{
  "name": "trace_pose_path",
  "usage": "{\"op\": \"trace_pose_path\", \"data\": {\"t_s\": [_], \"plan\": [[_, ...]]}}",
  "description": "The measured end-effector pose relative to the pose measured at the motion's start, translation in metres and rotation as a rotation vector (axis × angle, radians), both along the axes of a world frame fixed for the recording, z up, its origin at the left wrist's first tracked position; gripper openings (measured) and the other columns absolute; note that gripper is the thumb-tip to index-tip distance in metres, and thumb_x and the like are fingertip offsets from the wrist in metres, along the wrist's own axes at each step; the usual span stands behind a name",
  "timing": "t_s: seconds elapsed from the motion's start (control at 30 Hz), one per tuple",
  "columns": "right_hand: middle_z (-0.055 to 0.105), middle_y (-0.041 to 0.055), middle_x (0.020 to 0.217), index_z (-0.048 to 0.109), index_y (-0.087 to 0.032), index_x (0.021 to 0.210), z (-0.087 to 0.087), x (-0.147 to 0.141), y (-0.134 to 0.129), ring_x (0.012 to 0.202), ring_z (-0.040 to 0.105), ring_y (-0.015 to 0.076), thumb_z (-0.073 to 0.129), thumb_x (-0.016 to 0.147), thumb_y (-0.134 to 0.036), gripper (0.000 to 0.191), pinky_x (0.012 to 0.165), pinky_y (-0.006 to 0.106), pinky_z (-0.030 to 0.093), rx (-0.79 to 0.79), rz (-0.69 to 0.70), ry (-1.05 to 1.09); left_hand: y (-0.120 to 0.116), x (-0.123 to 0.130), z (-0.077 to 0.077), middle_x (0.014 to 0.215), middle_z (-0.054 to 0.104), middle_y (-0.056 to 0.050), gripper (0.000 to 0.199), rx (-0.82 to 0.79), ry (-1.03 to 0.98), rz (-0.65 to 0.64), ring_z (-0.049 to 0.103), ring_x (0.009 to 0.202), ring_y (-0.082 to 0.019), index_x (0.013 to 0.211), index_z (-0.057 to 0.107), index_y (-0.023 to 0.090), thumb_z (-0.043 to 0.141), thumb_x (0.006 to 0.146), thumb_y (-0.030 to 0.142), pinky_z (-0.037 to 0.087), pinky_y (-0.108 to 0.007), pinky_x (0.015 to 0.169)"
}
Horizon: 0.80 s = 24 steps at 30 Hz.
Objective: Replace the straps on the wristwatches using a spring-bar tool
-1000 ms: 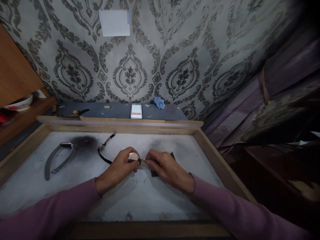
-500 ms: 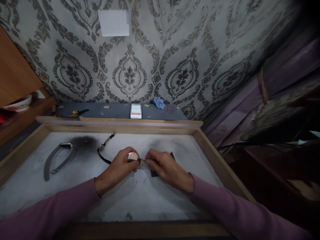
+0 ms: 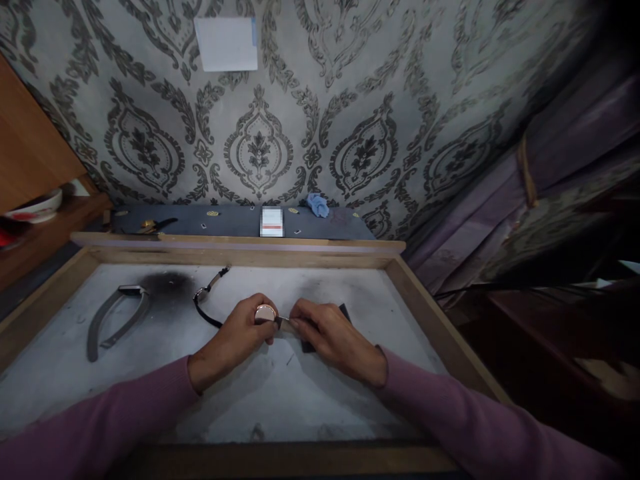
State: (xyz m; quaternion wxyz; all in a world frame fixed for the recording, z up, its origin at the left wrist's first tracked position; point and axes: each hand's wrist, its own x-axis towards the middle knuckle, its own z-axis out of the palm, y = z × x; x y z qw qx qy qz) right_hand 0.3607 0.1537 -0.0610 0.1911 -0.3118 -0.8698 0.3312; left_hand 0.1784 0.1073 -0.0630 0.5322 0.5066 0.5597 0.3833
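Near the middle of the tray, my left hand (image 3: 243, 333) is closed on a round watch case (image 3: 265, 314) with a shiny, pinkish rim. Just to its right, my right hand (image 3: 335, 337) pinches a thin metal tool (image 3: 285, 320), whose tip meets the watch at its dark strap end. A dark flat piece (image 3: 308, 347) lies partly hidden under my right hand. Left of my hands rests a small watch with a black strap (image 3: 202, 294). Farther left is a watch with a grey band (image 3: 120, 319).
A raised wooden rim (image 3: 240, 245) surrounds the white work surface (image 3: 240, 407). Behind it, a phone (image 3: 271, 222), a blue cloth (image 3: 317, 205) and a black-and-yellow tool (image 3: 155, 225) lie on a dark cloth. A bowl (image 3: 37, 208) sits on the left shelf.
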Motion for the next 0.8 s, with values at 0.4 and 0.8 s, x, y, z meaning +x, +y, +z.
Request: {"op": "trace_pose_path", "data": {"t_s": [0.4,0.8], "plan": [[0.049,-0.0042,0.058,0.051,-0.018,0.073,0.0019,0.0000,0.0001,0.052,0.041,0.0084,0.045,0.087,-0.014,0.015,0.055,0.023,0.030,0.015,0.005,-0.008,-0.0007,-0.0004,0.0003,0.056,0.052,0.005,0.010,-0.015,0.009,-0.013,0.047,0.055,-0.011,0.074,0.052,0.018,0.052,0.064,0.015,0.033,-0.022,0.052],[0.048,-0.0038,0.057,0.050,-0.017,0.069,0.0050,0.0008,-0.0002,0.052,0.041,0.0082,0.046,0.085,-0.010,0.018,0.053,0.022,0.028,0.006,0.053,-0.008,-0.0024,0.0020,0.0030,0.056,0.052,0.005,0.010,-0.040,-0.025,-0.025,0.047,0.054,-0.011,0.074,0.051,0.018,0.054,0.064,0.019,0.032,-0.023,0.052]]}}
